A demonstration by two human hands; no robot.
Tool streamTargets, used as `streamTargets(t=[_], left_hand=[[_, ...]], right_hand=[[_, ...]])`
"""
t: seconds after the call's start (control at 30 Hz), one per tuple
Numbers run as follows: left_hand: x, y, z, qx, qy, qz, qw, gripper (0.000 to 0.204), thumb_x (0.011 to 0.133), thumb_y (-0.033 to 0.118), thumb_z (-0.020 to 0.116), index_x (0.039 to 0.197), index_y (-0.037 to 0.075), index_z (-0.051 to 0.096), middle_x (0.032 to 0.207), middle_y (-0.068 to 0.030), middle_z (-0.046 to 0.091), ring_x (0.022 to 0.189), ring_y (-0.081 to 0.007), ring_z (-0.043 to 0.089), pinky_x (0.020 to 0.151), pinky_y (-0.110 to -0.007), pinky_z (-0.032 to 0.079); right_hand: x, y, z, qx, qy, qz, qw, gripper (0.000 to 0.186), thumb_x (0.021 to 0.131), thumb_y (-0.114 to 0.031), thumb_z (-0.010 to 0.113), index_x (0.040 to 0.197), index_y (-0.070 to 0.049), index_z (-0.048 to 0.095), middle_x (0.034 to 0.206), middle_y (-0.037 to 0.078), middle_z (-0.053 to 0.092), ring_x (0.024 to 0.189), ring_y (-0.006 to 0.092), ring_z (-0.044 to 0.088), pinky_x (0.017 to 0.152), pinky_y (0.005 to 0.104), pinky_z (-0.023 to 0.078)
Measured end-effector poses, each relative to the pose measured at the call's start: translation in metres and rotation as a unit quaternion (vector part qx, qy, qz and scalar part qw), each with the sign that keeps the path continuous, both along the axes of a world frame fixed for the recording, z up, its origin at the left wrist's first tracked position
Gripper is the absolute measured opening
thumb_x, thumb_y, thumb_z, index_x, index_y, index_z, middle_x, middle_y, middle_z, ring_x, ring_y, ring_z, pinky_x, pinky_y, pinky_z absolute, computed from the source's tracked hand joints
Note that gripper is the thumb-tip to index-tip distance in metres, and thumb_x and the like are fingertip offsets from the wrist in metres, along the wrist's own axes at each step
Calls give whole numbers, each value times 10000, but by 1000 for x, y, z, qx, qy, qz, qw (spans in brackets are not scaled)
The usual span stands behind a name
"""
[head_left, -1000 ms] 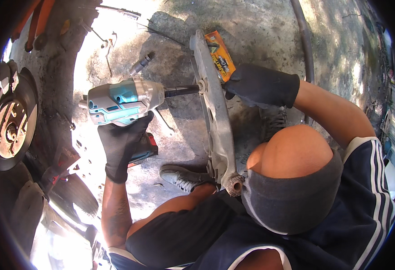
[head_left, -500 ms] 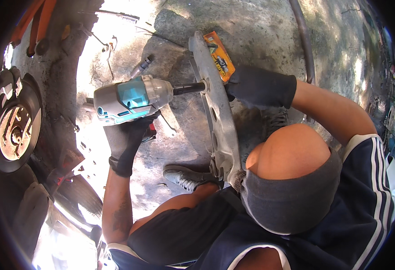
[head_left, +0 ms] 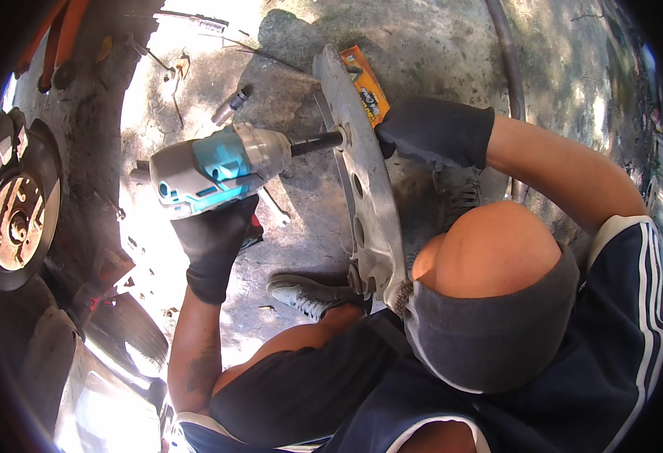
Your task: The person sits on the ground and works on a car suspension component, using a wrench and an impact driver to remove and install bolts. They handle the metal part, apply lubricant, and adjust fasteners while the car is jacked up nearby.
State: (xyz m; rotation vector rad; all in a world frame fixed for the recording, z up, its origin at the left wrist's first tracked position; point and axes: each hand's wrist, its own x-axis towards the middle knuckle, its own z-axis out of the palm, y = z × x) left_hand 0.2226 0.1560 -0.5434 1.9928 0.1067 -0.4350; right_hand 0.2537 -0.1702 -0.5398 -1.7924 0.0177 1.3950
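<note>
Cordless impact wrench (head_left: 222, 170), teal and grey, in the left half of the scene, lying level with its nose toward the right. From the nose a black socket (head_left: 316, 142) reaches to the left face of a long grey metal arm (head_left: 369, 181) and meets it at 1 round fitting (head_left: 344, 137). The arm runs from far to near, with 2 oval holes in its middle stretch; its near end lies beside the person's bent right knee (head_left: 494, 249). The left hand (head_left: 214, 241), in a black glove, is closed around the wrench's grip, below the body. The right hand (head_left: 437, 132), also black-gloved, is curled against the right side of the arm, opposite the socket; its fingertips are hidden, and what it grips cannot be told. Just beyond this hand, an orange box (head_left: 369, 87) lies right of the arm's far end. On the concrete ground (head_left: 452, 60), 1 loose socket (head_left: 231, 106) lies beyond the wrench, and a silver spanner (head_left: 275, 205) shows partly behind the wrench. Near the middle stands a grey shoe (head_left: 305, 298). At far right runs a dark pipe (head_left: 509, 68); at the left edge, a brake disc (head_left: 18, 226).
</note>
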Motion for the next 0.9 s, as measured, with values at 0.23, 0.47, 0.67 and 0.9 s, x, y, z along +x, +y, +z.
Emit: streamTargets(t=[0.23,0.47,0.67,0.9], left_hand=[[3,14,-12,-72,69,-8,995,677,804,263,766,1343,59,410,1253,-74,550,1154,-182,541,1014,-311,420],[5,15,-10,-62,58,-31,996,652,849,291,707,1365,64,378,1296,-74,518,1186,-201,518,1044,-345,399],[4,30,-25,-208,130,61,967,540,915,223,620,1364,54,372,1326,-113,489,1213,-234,489,1069,-369,384],[9,18,-15,-483,284,279,780,511,986,379,445,1392,81,358,1372,-156,436,1264,-307,435,1103,-479,332]], right_hand=[[0,0,-6,18,-214,249,945,226,869,-176,540,730,-16,618,553,67,581,428,159,546,432,275,433],[-4,0,-1,23,75,-84,993,281,891,-235,493,808,6,613,682,80,602,505,162,546,438,322,455],[-2,2,5,11,107,-133,985,279,891,-235,503,815,10,613,672,70,587,496,156,523,429,330,431],[-2,7,9,-20,119,-181,976,314,905,-236,512,681,-26,576,535,39,510,386,120,437,373,289,337]])
